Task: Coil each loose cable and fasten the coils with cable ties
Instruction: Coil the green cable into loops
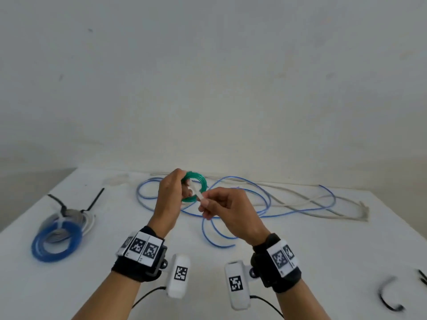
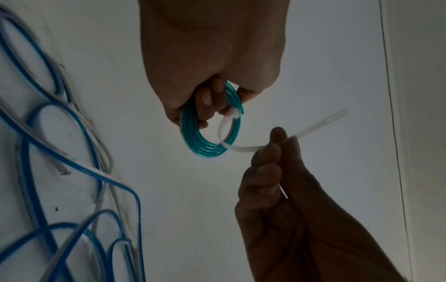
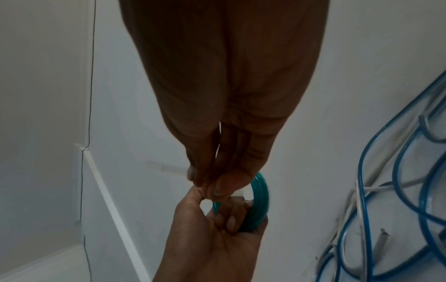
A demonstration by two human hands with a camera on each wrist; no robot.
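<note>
My left hand (image 1: 172, 195) grips a small green cable coil (image 1: 198, 181) (image 2: 207, 139) (image 3: 259, 206) above the white table (image 1: 300, 262). A white cable tie (image 1: 196, 192) (image 2: 243, 147) is looped loosely round the coil, its head against the strands. My right hand (image 1: 221, 206) (image 2: 272, 152) pinches the tie's free tail just right of the coil. Behind the hands a loose blue cable (image 1: 231, 199) (image 2: 72, 162) and a loose grey-white cable (image 1: 312, 199) sprawl tangled across the table.
Tied coils of blue cable (image 1: 56, 241) and grey cable (image 1: 69, 215) lie at the left, with black tie tails (image 1: 94, 200) sticking up. Loose black cable ties (image 1: 390, 296) lie at the front right. A pale wall rises behind the table's far edge.
</note>
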